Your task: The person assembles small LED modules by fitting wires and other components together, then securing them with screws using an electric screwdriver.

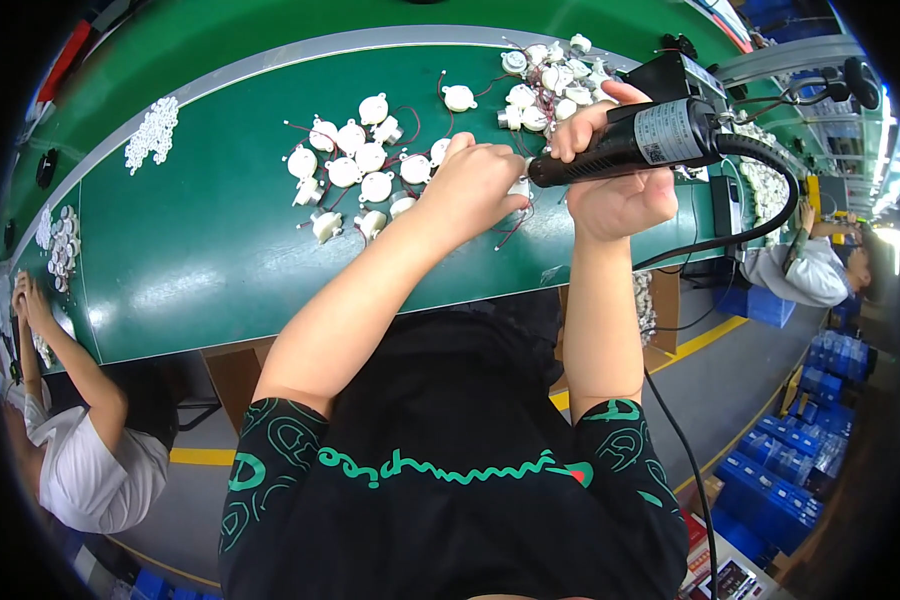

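Note:
My right hand (622, 205) is wrapped round a black corded electric screwdriver (600, 150), which lies almost level with its tip pointing left. My left hand (475, 185) is closed, fingers pinched at a small white motor-like part (521, 188) right at the screwdriver's tip; the fingers hide most of it. Thin dark red wires hang below that part. Left of my left hand lies a loose group of similar round white parts (370, 157) with metal bodies and thin wires. Beyond the screwdriver sits a denser pile of white parts (555, 80).
Small white pieces (152, 135) lie at the far left of the green bench (190, 260). The screwdriver's black cable (770, 230) loops down on the right. Co-workers sit left (100, 450) and far right (800, 265). Blue bins (770, 490) stand on the floor at right.

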A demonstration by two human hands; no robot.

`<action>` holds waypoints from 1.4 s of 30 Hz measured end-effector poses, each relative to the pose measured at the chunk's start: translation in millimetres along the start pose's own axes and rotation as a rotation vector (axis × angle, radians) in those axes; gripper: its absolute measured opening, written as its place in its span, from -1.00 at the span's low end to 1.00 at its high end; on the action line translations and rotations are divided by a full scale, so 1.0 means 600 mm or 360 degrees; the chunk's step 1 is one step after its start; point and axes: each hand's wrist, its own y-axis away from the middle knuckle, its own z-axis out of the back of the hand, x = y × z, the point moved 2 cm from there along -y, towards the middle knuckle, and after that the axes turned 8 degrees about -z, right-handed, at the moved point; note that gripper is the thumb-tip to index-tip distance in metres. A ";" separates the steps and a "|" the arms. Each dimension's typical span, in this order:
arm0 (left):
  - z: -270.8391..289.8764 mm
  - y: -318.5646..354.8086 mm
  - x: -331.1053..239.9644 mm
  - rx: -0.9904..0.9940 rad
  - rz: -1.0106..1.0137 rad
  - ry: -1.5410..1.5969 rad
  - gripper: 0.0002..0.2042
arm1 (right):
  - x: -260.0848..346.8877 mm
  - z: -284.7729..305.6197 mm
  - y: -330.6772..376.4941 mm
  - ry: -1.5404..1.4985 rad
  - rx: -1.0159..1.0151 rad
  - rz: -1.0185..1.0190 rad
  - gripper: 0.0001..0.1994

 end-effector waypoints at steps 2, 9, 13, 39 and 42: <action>0.002 -0.001 -0.002 0.0019 -0.0001 -0.0011 -0.71 | -0.002 0.005 0.003 -0.0076 -0.0012 -0.0021 0.00; -0.001 0.001 -0.001 -0.0002 -0.0040 0.0006 -0.70 | -0.011 0.013 0.002 -0.0295 0.0088 0.0018 -0.13; -0.001 0.001 -0.001 0.0011 -0.0025 -0.0008 -0.70 | -0.007 0.006 0.004 -0.0268 0.0056 -0.0047 -0.11; 0.005 -0.002 -0.006 0.0014 -0.0013 0.0023 -0.67 | -0.015 0.010 0.004 -0.0175 0.0045 -0.0031 -0.13; 0.005 -0.002 -0.006 0.0000 -0.0036 0.0011 -0.68 | -0.018 0.007 0.001 -0.0126 0.0041 -0.0039 -0.12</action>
